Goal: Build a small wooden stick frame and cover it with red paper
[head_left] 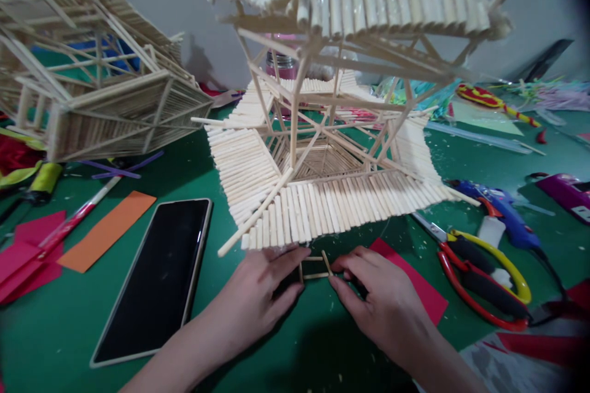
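A small square frame of thin wooden sticks (315,277) lies between my two hands, low over the green table. On its left side, my left hand (270,285) pinches the frame between thumb and fingers. The thumb and forefinger of my right hand (375,285) close on its right side, at a stick that stands tilted at the corner. Just beyond my hands rises a tiered model pavilion (318,215) built of wooden sticks, its lower roof edge close above my left fingers.
Left of my hands lies a smartphone (152,282), with an orange paper strip (108,230) behind it. Scissors (488,270) and a blue glue gun (502,206) are at the right. A second stick model (124,110) stands back left. Red paper (415,285) lies beside my right hand.
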Demonstrator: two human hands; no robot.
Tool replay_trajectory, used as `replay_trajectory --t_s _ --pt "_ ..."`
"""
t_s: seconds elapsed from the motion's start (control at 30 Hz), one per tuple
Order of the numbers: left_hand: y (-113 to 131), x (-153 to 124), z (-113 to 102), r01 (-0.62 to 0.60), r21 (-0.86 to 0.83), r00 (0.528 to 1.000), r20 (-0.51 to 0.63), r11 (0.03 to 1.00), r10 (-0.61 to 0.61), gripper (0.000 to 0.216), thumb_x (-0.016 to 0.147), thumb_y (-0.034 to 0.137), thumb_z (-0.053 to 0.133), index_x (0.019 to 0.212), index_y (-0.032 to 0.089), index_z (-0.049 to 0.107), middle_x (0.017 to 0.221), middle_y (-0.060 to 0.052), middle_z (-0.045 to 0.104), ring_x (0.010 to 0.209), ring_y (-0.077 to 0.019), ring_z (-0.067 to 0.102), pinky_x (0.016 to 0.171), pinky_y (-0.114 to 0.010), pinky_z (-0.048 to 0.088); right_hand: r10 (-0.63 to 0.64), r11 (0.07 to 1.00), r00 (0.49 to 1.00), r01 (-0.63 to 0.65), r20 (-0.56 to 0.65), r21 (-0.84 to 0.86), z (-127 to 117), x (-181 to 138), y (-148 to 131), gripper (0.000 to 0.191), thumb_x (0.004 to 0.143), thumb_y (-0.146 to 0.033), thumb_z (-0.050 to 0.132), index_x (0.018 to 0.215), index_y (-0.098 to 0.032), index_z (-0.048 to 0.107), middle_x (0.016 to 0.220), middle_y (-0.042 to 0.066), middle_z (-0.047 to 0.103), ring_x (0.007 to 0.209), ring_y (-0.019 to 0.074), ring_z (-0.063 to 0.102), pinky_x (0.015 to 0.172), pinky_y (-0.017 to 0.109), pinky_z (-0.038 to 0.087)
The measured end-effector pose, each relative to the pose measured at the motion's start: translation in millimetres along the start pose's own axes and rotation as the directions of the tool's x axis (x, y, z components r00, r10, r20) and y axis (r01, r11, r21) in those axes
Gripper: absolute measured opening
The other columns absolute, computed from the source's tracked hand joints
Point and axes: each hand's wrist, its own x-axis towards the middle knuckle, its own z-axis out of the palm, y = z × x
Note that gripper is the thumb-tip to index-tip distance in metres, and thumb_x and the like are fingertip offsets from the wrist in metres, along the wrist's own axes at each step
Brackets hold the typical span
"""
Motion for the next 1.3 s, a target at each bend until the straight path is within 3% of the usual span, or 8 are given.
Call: replay_trajectory --t_s 0.53,0.8,0.97,1.1,1.3 --pt "-1.3 1.2 0.4 -0.039 0.007 0.999 -0.029 0.999 0.039 0.035 0.076 0.016 0.049 0.110 0.018 0.048 0.105 -0.010 0.059 0.096 -0.0211 0.054 0.080 -0.040 0.046 0.030 1.000 0.999 -0.030 0.042 0.000 -3.0 -0.4 0.2 0.007 0.075 -0.025 0.052 0.078 -0.022 0.057 0.074 0.001 0.055 0.069 0.0167 0.052 0.062 0.029 0.041" --pt "-0.8 -0.9 -0.3 -0.009 0.040 1.000 0.002 0.999 0.009 0.038 0.075 0.024 0.052 0.112 0.018 0.048 0.105 -0.011 0.057 0.094 -0.0230 0.054 0.079 -0.041 0.047 0.027 0.999 1.000 -0.028 0.014 0.044 -6.0 -0.7 2.4 0.012 0.073 -0.023 0.055 0.084 -0.022 0.057 0.079 0.001 0.057 0.072 0.0168 0.054 0.065 0.030 0.044" --pt "0.6 -2.2 9.5 -0.006 0.097 0.997 -0.072 0.995 0.013 0.035 0.076 0.028 0.052 0.108 0.014 0.051 0.101 -0.014 0.058 0.092 -0.0248 0.053 0.076 -0.042 0.047 0.026 0.999 1.000 -0.026 0.008 0.047 -7.1 1.1 3.5 0.019 0.073 -0.024 0.054 0.093 -0.023 0.057 0.088 0.003 0.058 0.078 0.0178 0.055 0.069 0.032 0.045" --pt "4.3 -0.3 14.1 0.002 0.141 0.990 -0.137 0.990 0.017 0.033 0.076 0.029 0.052 0.103 0.012 0.054 0.096 -0.014 0.060 0.090 -0.0257 0.054 0.074 -0.041 0.047 0.013 0.999 1.000 -0.012 -0.006 0.038 -9.5 4.0 3.8 0.020 0.075 -0.024 0.052 0.093 -0.023 0.057 0.088 0.003 0.058 0.081 0.0179 0.054 0.071 0.032 0.044" --pt "12.7 4.3 6.8 -0.020 0.157 0.996 -0.084 0.987 0.034 0.020 0.079 0.018 0.047 0.096 0.018 0.056 0.093 -0.008 0.059 0.083 -0.0215 0.054 0.070 -0.038 0.045 -0.091 0.996 0.993 0.092 0.075 -0.002 -19.3 18.1 -3.7 0.016 0.080 -0.019 0.045 0.086 -0.022 0.060 0.080 0.002 0.056 0.075 0.0154 0.053 0.068 0.027 0.042"
